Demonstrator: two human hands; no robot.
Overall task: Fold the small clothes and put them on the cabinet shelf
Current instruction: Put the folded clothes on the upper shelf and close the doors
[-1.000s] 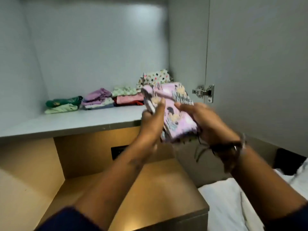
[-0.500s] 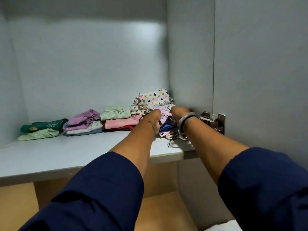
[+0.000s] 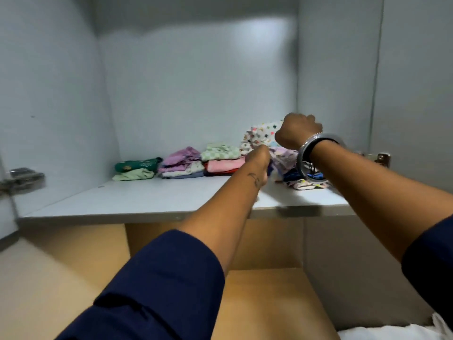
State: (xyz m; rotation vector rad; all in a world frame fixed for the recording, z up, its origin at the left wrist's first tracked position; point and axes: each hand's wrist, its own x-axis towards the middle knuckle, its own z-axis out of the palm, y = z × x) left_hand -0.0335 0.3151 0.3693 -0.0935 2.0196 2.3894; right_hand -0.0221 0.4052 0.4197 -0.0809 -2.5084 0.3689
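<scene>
The lilac printed garment point(image 3: 284, 157) lies folded on top of a small pile at the right end of the grey cabinet shelf point(image 3: 147, 200). My left hand point(image 3: 257, 161) presses against its left side, fingers tucked into the cloth and hidden. My right hand point(image 3: 296, 131) is lifted above it, curled into a fist, in front of a white clover-print garment point(image 3: 259, 136) at the back. I cannot tell whether it touches that cloth. Steel bangles sit on my right wrist.
Folded piles line the back of the shelf: a green pile point(image 3: 136, 168), a purple pile point(image 3: 182, 163), a checked-and-pink pile point(image 3: 220, 159). Door hinges point(image 3: 382, 159) stick out at both sides. A wooden surface point(image 3: 269, 303) lies below, white bedding point(image 3: 392, 332) at bottom right.
Both hands carried the lilac garment up to the shelf and set it on the right pile. Since then my right hand has lifted off it; the left stays at the cloth.
</scene>
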